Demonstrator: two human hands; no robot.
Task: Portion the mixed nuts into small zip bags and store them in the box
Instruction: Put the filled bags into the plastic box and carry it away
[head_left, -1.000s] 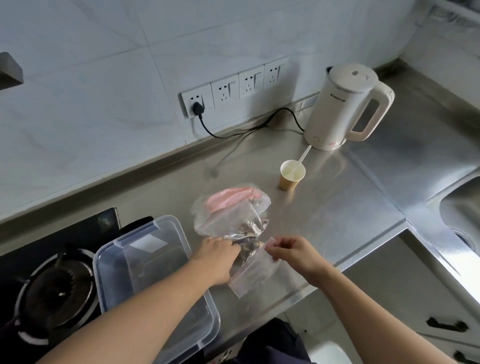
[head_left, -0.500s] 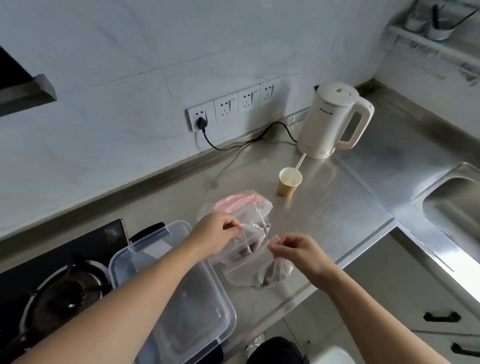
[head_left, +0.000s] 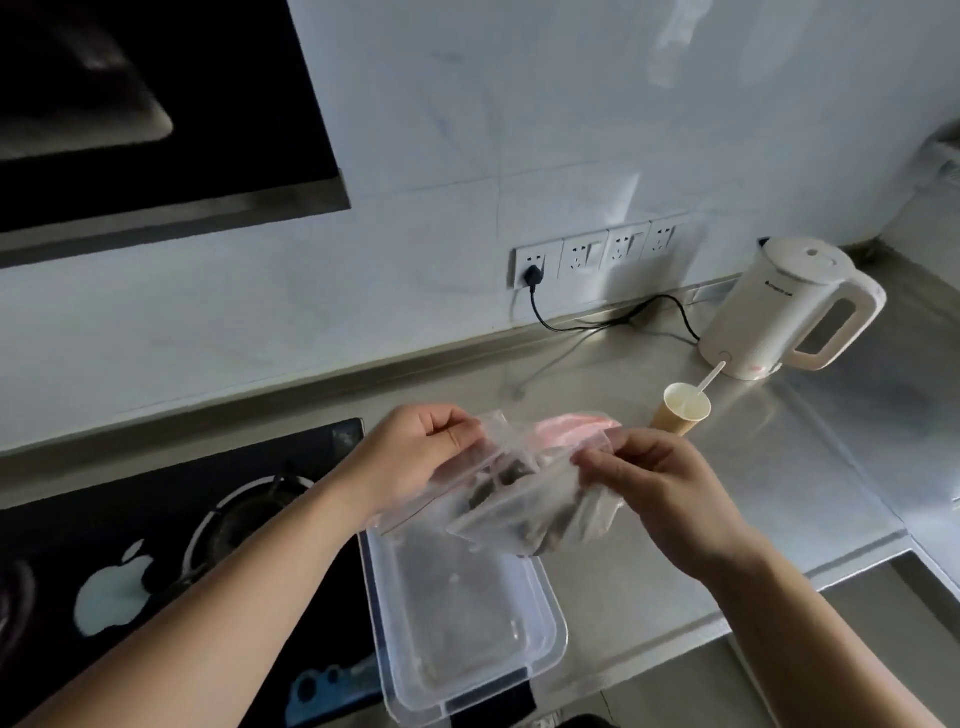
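The left hand (head_left: 415, 457) pinches the top edge of a clear zip bag (head_left: 524, 506) at its nine o'clock end, fingers curled over the rim, while the right hand (head_left: 660, 488) pinches the same edge at the three o'clock end, so the bag hangs stretched between them above the counter. Dark mixed nuts (head_left: 519, 491) sit low inside the film; whether a second bag overlaps the first cannot be told through the folds. Directly at six o'clock from the bag lies the clear plastic box (head_left: 540, 644), open and just beneath it, with what looks like flat clear film inside. At twelve o'clock, partly behind the bag, shows a bag with a pink strip (head_left: 571, 423); at two o'clock stand a paper cup (head_left: 680, 410) with a stick and, farther out, a white kettle (head_left: 779, 306). The step in hand appears to be closing a filled portion. The next move likely calls for pressing the zip shut along its whole length, keeping the opening uppermost so no nuts spill, then lowering the bag flat into the box.
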